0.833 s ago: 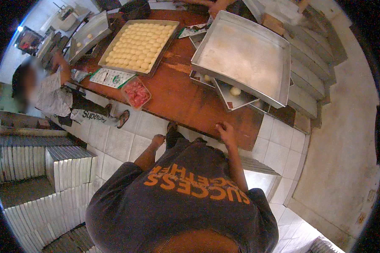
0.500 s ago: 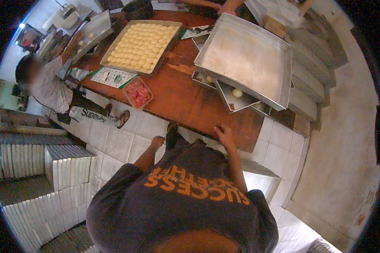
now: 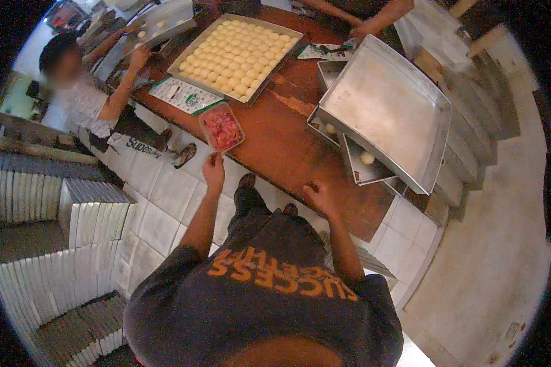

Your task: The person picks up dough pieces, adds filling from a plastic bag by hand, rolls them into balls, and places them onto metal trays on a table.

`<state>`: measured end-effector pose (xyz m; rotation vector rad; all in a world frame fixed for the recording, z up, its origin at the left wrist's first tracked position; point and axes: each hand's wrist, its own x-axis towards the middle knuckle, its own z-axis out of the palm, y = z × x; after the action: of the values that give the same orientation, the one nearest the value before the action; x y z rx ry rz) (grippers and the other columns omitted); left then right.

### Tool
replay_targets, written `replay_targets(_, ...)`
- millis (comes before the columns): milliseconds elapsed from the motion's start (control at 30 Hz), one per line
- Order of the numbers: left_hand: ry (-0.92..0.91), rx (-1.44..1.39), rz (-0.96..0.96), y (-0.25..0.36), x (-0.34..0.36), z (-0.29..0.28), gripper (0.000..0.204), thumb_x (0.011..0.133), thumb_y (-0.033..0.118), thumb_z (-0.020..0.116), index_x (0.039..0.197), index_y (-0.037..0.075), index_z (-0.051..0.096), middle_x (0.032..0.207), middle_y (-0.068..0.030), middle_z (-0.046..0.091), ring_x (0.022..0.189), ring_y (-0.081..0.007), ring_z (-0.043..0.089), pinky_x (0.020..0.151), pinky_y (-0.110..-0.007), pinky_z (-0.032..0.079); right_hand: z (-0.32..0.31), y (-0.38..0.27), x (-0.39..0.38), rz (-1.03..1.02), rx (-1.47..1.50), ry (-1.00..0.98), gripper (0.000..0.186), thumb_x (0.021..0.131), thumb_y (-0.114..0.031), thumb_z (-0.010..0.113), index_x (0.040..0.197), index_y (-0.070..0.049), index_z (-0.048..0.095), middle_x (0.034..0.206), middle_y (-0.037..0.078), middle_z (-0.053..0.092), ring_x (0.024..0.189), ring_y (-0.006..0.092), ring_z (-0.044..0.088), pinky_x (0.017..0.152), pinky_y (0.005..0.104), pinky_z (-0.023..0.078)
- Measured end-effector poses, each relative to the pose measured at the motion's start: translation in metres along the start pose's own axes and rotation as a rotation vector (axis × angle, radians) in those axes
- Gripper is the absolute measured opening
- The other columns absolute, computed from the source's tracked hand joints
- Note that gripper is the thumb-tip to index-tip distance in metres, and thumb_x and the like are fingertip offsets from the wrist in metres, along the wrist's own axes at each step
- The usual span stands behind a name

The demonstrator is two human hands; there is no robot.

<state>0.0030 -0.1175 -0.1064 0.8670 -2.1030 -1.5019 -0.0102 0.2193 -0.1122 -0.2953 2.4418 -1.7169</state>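
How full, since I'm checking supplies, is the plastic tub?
Not empty: reddish pieces cover much of the plastic tub; how deep, I cannot tell.

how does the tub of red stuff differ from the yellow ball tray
The tub is small and clear; the tray is much larger and metallic. The tub holds irregular reddish pieces; the tray, round pale yellow balls. The tub is near the left hand; the tray, farther off. Both are open-topped.
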Motion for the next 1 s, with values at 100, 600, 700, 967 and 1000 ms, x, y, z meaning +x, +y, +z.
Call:
replay_targets(100, 0.083, 0.042, 0.501, 0.032, 0.069, 0.014, 0.021, 0.079, 0.014, 0.057, 0.095, 0.0, 0.06, 0.076, -0.0128, 0.061, 0.07, -0.0226, 0.058, 0.068, -0.03, 0.045, -0.001, -0.02, 0.018, 0.14, -0.2, -0.036, 0.029, 0.079, -0.025, 0.062, 0.088, 0.002, 0.06, 0.076, 0.011, 0.062, 0.07, 0.0178, 0.058, 0.064, 0.0307, 0.046)
replay_targets(600, -0.7, 1.214, 0.571, 0.078, 0.237, 0.131, 0.024, 0.074, 0.017, 0.053, 0.09, 0.002, 0.062, 0.095, -0.0168, 0.062, 0.092, -0.0304, 0.06, 0.078, -0.041, 0.048, 0.011, -0.055, -0.037, 0.439, 0.015, 0.325, 0.032, 0.081, -0.023, 0.057, 0.103, 0.0, 0.058, 0.079, 0.006, 0.061, 0.069, 0.0129, 0.055, 0.06, 0.0255, 0.043)
replay_targets(700, -0.757, 1.245, 0.65, 0.069, 0.249, 0.139, 0.025, 0.074, 0.017, 0.053, 0.092, 0.002, 0.061, 0.096, -0.0177, 0.062, 0.092, -0.0311, 0.06, 0.077, -0.04, 0.048, 0.004, -0.052, -0.061, 0.504, 0.159, 0.457, 0.031, 0.082, -0.024, 0.055, 0.102, 0.0, 0.058, 0.078, 0.005, 0.061, 0.067, 0.0108, 0.053, 0.059, 0.0243, 0.042)
replay_targets(967, -0.888, 1.231, 0.666, 0.048, 0.269, 0.168, 0.024, 0.071, 0.019, 0.057, 0.087, 0.002, 0.06, 0.092, -0.0192, 0.061, 0.088, -0.0334, 0.059, 0.075, -0.042, 0.048, 0.013, -0.021, -0.062, 0.444, 0.039, 0.388, 0.028, 0.081, -0.02, 0.058, 0.1, 0.0, 0.058, 0.081, 0.007, 0.062, 0.072, 0.0141, 0.056, 0.064, 0.028, 0.045)
replay_targets(1000, -0.835, 1.22, 0.665, 0.04, 0.278, 0.158, 0.025, 0.07, 0.02, 0.057, 0.087, 0.002, 0.06, 0.091, -0.0194, 0.061, 0.088, -0.0336, 0.059, 0.075, -0.042, 0.048, 0.013, -0.011, -0.047, 0.351, -0.007, 0.354, 0.028, 0.081, -0.02, 0.058, 0.101, 0.001, 0.058, 0.082, 0.008, 0.062, 0.074, 0.0152, 0.057, 0.066, 0.0289, 0.046)
